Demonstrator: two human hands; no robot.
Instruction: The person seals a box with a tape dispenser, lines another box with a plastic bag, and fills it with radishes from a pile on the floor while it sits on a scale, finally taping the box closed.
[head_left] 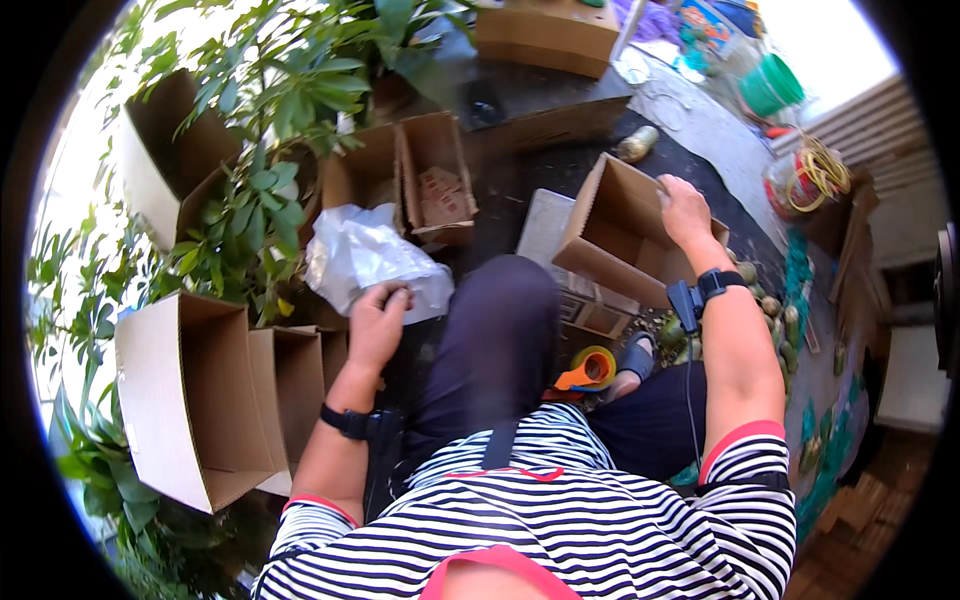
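My left hand (378, 322) is closed at the near edge of a crumpled, translucent white plastic bag (360, 258), its fingers curled in against the plastic. On the right, my right hand (688, 212) grips the far right rim of an open cardboard box (612, 222). That box is tilted, with its opening facing up, and no contents show inside it. It rests over another box (590, 306) with a pale side. By my foot stands a tape dispenser (585, 373) with an orange body and yellow roll.
Several open cartons (215, 400) line the left beside leafy plants (290, 85). Two more open boxes (437, 170) stand ahead. Roundish green produce (785, 325) lies to the right, with one piece (637, 144) beyond the held box. A green bucket (771, 85) is at far right.
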